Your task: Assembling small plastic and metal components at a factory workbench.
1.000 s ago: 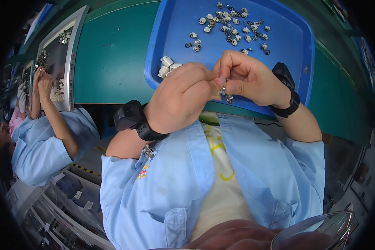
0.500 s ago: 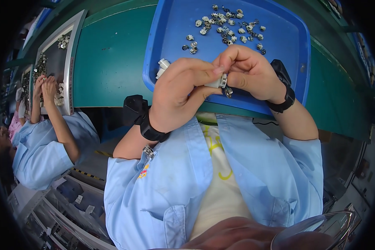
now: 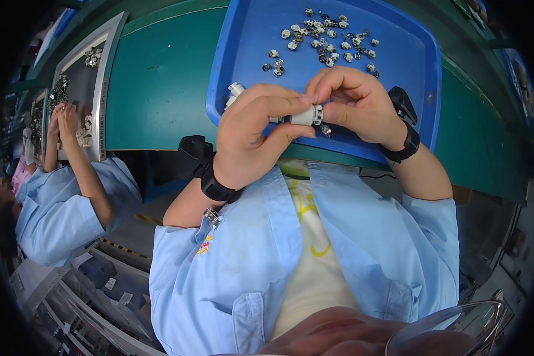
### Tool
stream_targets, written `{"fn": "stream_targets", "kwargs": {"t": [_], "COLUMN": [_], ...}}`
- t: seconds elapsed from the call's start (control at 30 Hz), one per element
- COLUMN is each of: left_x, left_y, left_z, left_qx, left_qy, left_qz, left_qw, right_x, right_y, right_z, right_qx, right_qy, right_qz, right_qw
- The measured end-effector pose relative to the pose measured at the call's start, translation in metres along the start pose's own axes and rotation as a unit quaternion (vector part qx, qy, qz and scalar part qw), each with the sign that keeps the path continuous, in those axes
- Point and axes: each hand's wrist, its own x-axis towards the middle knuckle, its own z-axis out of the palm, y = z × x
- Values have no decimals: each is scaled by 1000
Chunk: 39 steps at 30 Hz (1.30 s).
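Above the near edge of a blue tray [image 3: 219, 71], my left hand [image 3: 252, 127] grips a white cylindrical part [image 3: 302, 116] between thumb and fingers. The cylinder lies sideways, its ridged end facing my right hand [image 3: 362, 107]. My right thumb and bent fingers are closed at that end; what they pinch is hidden. A small shiny metal piece [image 3: 326, 130] shows just below the end of the cylinder. Another white cylindrical piece [image 3: 236, 89] is partly visible behind my left hand, by the tray's left wall.
Several small white-and-metal parts [image 3: 320, 35] lie scattered in the tray's far half. The tray rests on a green table [image 3: 154, 77]. To the left, another person's hands [image 3: 65, 121] work over a metal-framed tray [image 3: 104, 77] with small parts.
My left fingers have shifted on the white cylinder, and more of its body now shows. My right hand stays at its ridged end.
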Motion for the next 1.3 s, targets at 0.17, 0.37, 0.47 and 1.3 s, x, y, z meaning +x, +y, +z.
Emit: {"fn": "stream_targets", "kwargs": {"t": [0.17, 0.37, 0.47, 1.3], "left_x": [-5, -2, -1, 2], "left_y": [3, 10, 13, 9], "left_z": [9, 16, 14, 24], "left_qx": [-208, -330, -286, -446], "left_qy": [-15, -16, -34, -56], "left_qz": [-125, -151, -143, -232], "left_qw": [970, 932, 947, 863], "right_x": [-5, -13, -13, -15], "right_y": [1, -9, -22, -26], "right_z": [7, 9, 8, 21], "right_qx": [-124, -259, -362, -534], "right_qy": [51, 76, 54, 27], "right_qz": [-117, -167, -152, -200], "right_qw": [984, 948, 918, 821]}}
